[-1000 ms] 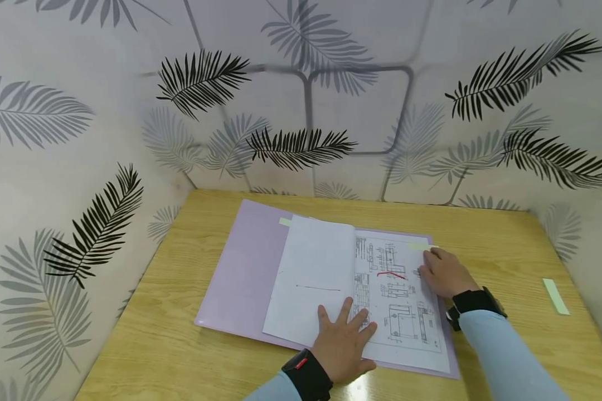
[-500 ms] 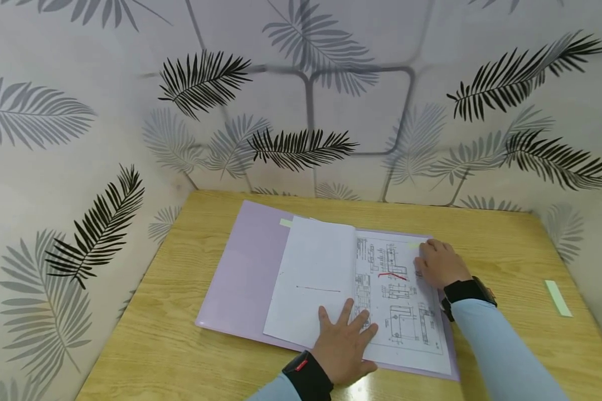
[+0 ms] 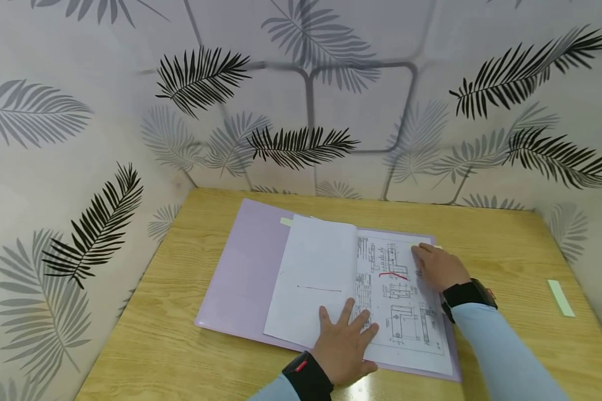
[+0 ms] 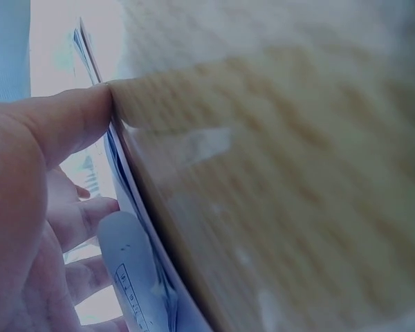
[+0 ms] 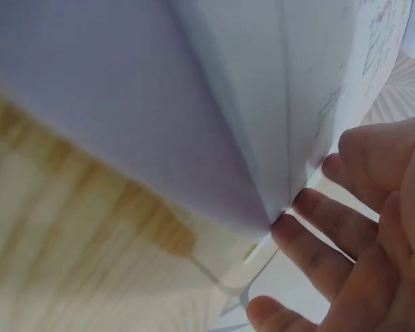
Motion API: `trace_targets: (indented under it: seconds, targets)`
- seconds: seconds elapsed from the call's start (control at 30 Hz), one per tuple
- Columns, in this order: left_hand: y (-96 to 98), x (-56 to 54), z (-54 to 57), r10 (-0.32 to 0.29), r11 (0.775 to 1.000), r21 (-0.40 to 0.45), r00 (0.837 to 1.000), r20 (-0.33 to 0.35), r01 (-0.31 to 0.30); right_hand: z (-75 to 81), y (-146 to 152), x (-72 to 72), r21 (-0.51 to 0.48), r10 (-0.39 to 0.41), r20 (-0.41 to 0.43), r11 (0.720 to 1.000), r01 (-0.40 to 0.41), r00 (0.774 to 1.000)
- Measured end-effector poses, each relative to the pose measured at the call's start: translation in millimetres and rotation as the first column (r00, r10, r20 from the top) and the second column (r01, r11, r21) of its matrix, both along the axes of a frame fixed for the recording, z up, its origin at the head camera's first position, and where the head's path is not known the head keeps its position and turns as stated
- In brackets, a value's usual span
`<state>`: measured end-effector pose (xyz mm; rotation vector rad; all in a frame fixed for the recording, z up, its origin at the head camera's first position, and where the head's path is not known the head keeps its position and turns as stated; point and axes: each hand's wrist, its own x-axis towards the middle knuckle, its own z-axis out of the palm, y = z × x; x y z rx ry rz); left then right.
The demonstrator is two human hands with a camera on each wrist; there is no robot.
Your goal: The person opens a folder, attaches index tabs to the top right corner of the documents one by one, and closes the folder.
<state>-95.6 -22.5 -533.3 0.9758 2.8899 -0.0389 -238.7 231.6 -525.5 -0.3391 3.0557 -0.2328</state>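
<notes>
Head view — left hand flat on pages — right hand loose-fingered on drawing sheet

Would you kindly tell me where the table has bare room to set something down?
The table is bare left of the lilac folder, between its far edge and the patterned wall, and between the right hand and the pale green strip. The open pages are crowded: left hand over the near edge, right hand at the far corner.

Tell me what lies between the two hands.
The page with printed drawings lies between the left hand and the right hand, as the head view shows.
</notes>
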Motion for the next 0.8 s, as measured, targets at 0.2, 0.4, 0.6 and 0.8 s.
trace_targets:
  seconds: [0.2,0.4,0.6,0.8]
  targets:
    - [0.3,-0.1,-0.5,-0.006,1.000,0.008,1.000,-0.004,0.006,3.1,-6.2,1.8,0.064,-0.035,0.005,0.997,0.034,0.999]
    - [-0.4,-1.1,-2.6,-0.008,1.000,0.003,1.000,-0.003,0.008,2.1,-11.0,1.5,0.113,-0.057,0.002,0.992,0.056,0.998]
    - [-0.7,-0.2,0.0,-0.010,1.000,-0.007,1.000,0.003,0.010,-0.5,-19.4,2.5,0.151,-0.095,0.007,0.984,0.092,0.995]
    - [-0.6,-0.5,-0.5,-0.010,1.000,-0.005,1.000,-0.003,0.010,-1.4,-26.8,3.5,0.137,-0.146,-0.002,0.980,0.145,0.989]
